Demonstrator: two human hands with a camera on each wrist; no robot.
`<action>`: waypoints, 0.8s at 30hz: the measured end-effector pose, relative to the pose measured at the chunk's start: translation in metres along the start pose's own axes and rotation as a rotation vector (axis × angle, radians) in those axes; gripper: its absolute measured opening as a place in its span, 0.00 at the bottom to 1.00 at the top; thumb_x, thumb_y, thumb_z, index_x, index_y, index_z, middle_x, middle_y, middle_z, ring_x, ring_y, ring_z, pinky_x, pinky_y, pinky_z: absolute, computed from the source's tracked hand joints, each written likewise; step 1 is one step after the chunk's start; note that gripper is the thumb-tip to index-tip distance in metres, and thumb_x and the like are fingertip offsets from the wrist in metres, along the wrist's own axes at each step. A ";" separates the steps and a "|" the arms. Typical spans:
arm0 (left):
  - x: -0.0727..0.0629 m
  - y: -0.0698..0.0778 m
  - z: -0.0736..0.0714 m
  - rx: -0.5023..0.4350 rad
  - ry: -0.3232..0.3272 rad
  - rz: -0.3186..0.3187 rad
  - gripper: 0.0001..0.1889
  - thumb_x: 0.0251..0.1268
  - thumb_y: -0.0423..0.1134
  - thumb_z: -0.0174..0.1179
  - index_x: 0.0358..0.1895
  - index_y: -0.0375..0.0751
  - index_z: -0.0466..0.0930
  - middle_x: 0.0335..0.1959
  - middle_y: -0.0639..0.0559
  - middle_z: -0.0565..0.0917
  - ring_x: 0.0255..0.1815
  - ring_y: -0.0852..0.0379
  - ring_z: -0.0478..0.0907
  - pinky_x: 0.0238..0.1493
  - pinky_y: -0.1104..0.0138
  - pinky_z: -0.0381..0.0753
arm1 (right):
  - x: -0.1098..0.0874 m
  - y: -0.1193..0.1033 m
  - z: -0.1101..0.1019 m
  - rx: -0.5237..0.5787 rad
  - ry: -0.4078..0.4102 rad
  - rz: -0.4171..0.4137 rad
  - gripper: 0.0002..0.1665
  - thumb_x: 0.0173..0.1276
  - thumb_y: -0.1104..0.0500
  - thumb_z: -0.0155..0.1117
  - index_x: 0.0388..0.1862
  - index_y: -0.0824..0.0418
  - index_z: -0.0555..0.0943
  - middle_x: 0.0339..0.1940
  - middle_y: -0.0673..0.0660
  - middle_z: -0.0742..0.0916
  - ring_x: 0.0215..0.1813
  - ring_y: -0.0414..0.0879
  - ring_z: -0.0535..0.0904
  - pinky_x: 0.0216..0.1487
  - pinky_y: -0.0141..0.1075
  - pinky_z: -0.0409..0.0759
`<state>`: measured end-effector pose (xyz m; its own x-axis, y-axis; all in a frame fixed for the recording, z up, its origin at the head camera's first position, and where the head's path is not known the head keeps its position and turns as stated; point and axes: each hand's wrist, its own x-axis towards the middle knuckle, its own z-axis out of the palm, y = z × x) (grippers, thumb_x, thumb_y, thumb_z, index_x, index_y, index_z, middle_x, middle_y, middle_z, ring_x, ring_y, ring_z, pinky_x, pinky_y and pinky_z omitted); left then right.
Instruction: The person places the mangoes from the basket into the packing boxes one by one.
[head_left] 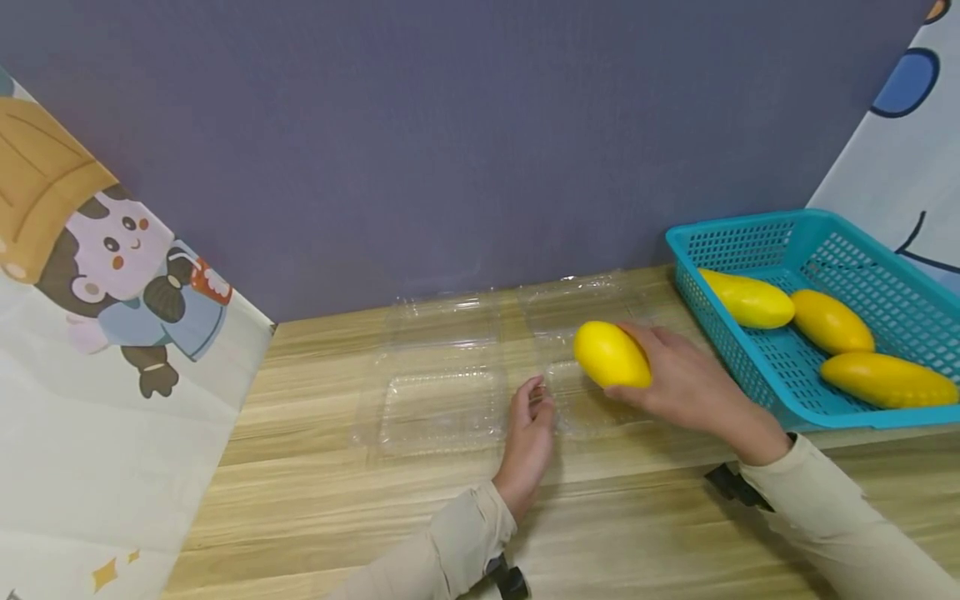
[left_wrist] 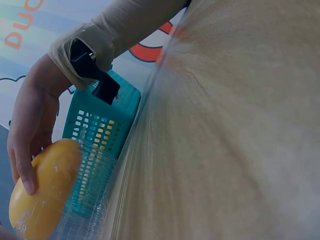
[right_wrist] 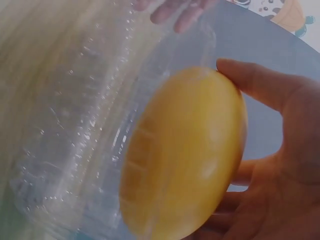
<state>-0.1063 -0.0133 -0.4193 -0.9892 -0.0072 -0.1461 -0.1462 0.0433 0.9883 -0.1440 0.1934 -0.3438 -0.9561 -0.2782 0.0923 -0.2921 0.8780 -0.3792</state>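
Note:
A smooth yellow mango is gripped by my right hand, thumb on one side and fingers on the other. In the head view it appears over the right one of two clear plastic clamshell boxes, whose near part lies on the table with its lid spread toward the wall. My left hand is at that box's left edge, fingers loosely bent; whether they touch the plastic is hard to see. Through clear plastic, the right wrist view shows the mango and, at the top, left-hand fingertips.
On the left lies the other clear clamshell box, lid opened back. A blue-green mesh basket stands at the right with three yellow mangoes inside. A grey-purple wall closes off the table's back; printed panels flank both sides.

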 end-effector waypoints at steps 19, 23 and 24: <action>0.001 -0.001 0.000 0.006 -0.011 -0.004 0.24 0.77 0.43 0.46 0.74 0.50 0.61 0.69 0.47 0.68 0.67 0.49 0.68 0.67 0.53 0.73 | 0.006 0.001 0.025 -0.033 -0.036 0.045 0.52 0.60 0.39 0.70 0.76 0.61 0.61 0.64 0.74 0.75 0.60 0.70 0.75 0.54 0.67 0.75; 0.001 -0.001 0.000 0.010 -0.008 0.001 0.24 0.77 0.43 0.46 0.73 0.48 0.61 0.68 0.47 0.68 0.66 0.49 0.69 0.66 0.53 0.73 | 0.007 0.003 0.029 -0.060 -0.044 0.058 0.53 0.60 0.38 0.69 0.76 0.61 0.60 0.64 0.74 0.76 0.59 0.71 0.75 0.52 0.67 0.76; 0.002 -0.001 0.000 0.012 -0.006 0.001 0.24 0.77 0.43 0.46 0.73 0.48 0.62 0.68 0.47 0.69 0.66 0.50 0.69 0.66 0.53 0.74 | 0.007 0.003 0.030 -0.067 -0.049 0.059 0.53 0.60 0.37 0.69 0.76 0.61 0.61 0.64 0.74 0.76 0.58 0.71 0.76 0.51 0.67 0.76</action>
<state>-0.1076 -0.0129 -0.4208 -0.9893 -0.0013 -0.1457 -0.1455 0.0556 0.9878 -0.1506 0.1823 -0.3720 -0.9699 -0.2421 0.0258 -0.2374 0.9171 -0.3204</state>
